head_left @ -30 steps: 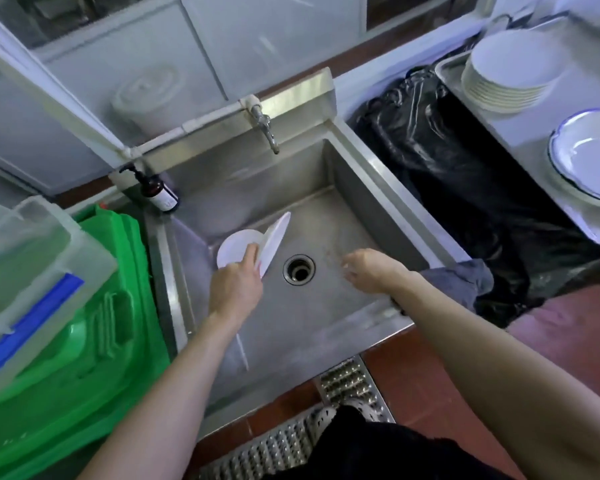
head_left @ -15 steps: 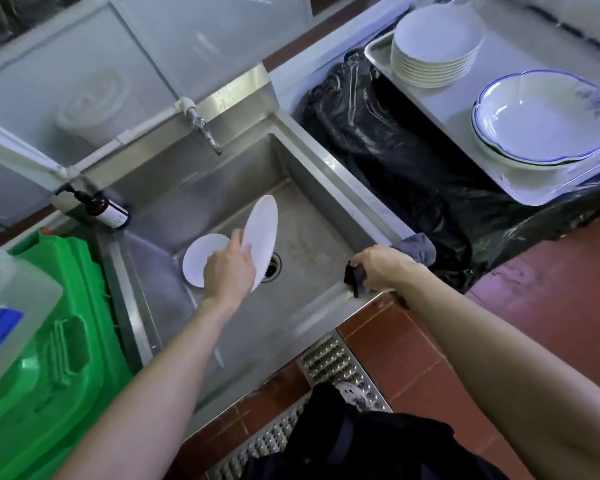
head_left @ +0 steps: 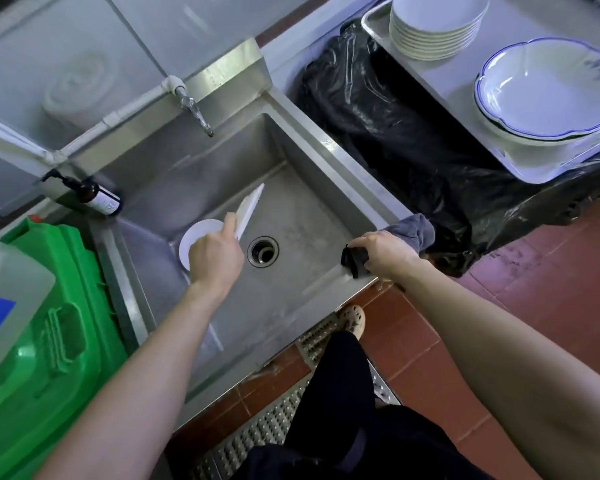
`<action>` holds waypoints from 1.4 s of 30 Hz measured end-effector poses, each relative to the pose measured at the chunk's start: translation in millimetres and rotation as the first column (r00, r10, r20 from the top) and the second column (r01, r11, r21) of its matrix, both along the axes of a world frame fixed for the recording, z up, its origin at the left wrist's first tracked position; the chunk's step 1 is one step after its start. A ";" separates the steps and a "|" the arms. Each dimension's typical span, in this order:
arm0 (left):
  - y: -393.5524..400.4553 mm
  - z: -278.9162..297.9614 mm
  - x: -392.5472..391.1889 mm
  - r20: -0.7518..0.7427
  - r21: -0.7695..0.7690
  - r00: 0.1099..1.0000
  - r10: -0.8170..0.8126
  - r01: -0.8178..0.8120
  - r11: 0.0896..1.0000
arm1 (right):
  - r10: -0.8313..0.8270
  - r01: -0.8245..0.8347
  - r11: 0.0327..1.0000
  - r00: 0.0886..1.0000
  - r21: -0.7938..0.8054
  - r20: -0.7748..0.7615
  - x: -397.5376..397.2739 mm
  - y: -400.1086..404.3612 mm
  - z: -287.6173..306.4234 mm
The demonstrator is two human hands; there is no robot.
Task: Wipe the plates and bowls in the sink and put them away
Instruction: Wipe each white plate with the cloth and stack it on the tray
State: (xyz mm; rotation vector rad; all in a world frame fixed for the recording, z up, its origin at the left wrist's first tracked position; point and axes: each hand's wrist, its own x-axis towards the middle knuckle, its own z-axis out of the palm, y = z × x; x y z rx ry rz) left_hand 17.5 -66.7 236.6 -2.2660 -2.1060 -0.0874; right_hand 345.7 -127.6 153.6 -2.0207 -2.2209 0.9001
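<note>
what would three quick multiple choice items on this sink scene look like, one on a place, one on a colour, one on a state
1. Where does the grey cloth lie?
A. on the sink's right front corner
B. in the drain
C. on the green bin

2. What colour is the rim of the top bowl on the tray?
A. red
B. blue
C. yellow

3. How is the plate in the left hand held?
A. flat on the sink floor
B. tilted up on edge
C. stacked on the tray

Answers: 1 A, it drapes over the sink edge under the right hand; 2 B, a blue line runs round its scalloped edge; 3 B, its edge faces the camera above another plate.
</note>
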 end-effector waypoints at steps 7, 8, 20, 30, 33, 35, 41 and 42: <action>1.7 2.5 -2.3 -0.016 0.028 1.000 0.005 -0.005 1.000 | 0.033 -0.029 0.998 0.997 -0.059 0.068 -8.8 6.4 4.4; -0.5 4.0 0.2 -0.031 0.029 0.999 -0.007 0.008 1.000 | 0.019 -0.013 0.996 0.998 -0.085 0.062 -8.0 11.2 8.4; -14.3 -9.2 5.4 0.289 -0.067 0.935 0.206 -0.195 0.979 | 0.078 -0.015 0.989 0.895 -0.145 0.440 9.4 29.4 34.1; -68.9 -2.4 -43.9 0.861 -0.364 0.094 0.501 -0.575 0.733 | -0.274 0.261 0.961 0.929 -0.086 -0.247 -64.5 53.1 65.9; -94.4 -6.5 -54.2 0.854 -0.487 -0.146 0.500 -0.564 0.667 | -0.260 0.241 0.965 0.925 -0.101 -0.276 -93.3 63.3 71.1; -107.8 -7.3 -59.0 0.848 -0.510 -0.193 0.494 -0.549 0.662 | -0.200 0.207 0.978 0.940 -0.003 -0.278 -113.6 74.2 89.7; -125.8 8.0 -55.1 0.890 -0.455 -0.225 0.397 -0.525 0.720 | 0.147 -0.027 0.886 0.963 0.464 -0.226 -205.0 98.2 134.7; -125.7 11.6 -52.9 0.903 -0.427 -0.209 0.376 -0.539 0.726 | 0.244 -0.132 0.869 0.953 0.477 -0.181 -221.2 97.6 131.4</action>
